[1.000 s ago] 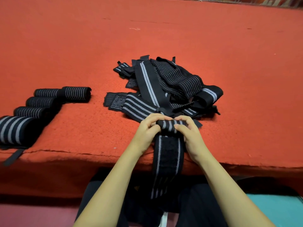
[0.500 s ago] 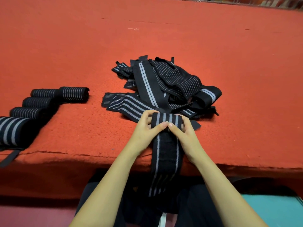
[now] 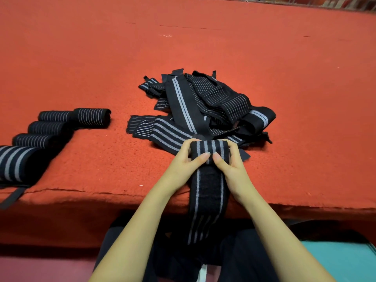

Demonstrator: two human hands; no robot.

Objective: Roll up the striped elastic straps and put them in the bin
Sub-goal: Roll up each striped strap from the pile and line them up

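a: so, starting at the left, what lies there?
b: five rolled straps (image 3: 48,127) on the red cloth (image 3: 203,37), near its left side. the biggest roll (image 3: 18,163), with broad grey stripes, is nearest and partly cut off by the frame. a loose black tab (image 3: 12,197) hangs by it over the near edge. the other four have thin stripes and lie packed side by side, running away to the far right.
a: and in the middle?
b: a heap of loose straps (image 3: 203,106), black with grey stripes, lying criss-cross just beyond the hands.
a: the hands, then?
b: the left hand (image 3: 187,163) and the right hand (image 3: 230,163) both grip one striped strap by its rolled end (image 3: 209,148). the fingers curl over the far side of the roll. both thumbs (image 3: 203,156) press on its near side, tips almost meeting. the roll sits at the near side of the heap.
a: and the rest of that strap?
b: its tail (image 3: 209,192) runs toward the person between the wrists, then over the near edge of the cloth and down to a lap in dark trousers (image 3: 126,241).
a: anything at the right?
b: a teal surface (image 3: 335,261) low in the near right corner. i cannot tell what it is.
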